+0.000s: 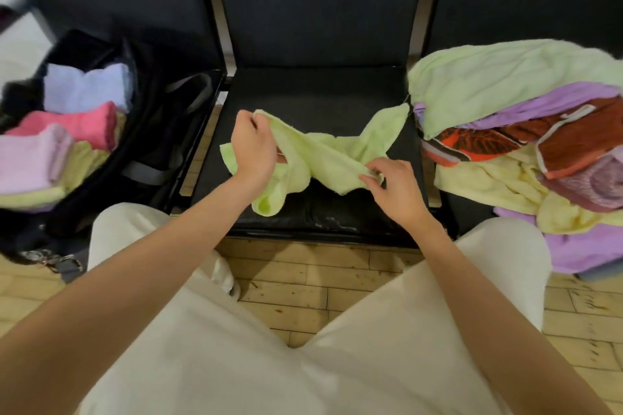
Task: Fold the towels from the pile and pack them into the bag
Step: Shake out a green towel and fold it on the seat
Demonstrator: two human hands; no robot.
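Mid-seat, your left hand (254, 145) and right hand (392, 184) each pinch the twisted green towel (323, 153) (still unfolded); next, find corners and spread it flat.

The left hand (254, 145) is hovering raised, back toward the camera, fingers curled and pinching an edge of the light green towel (323, 148). The right hand (392, 184) is sitting lower and nearer, thumb and fingertips pinching another edge. Both bare forearms are reaching forward, converging slightly, above the knees.
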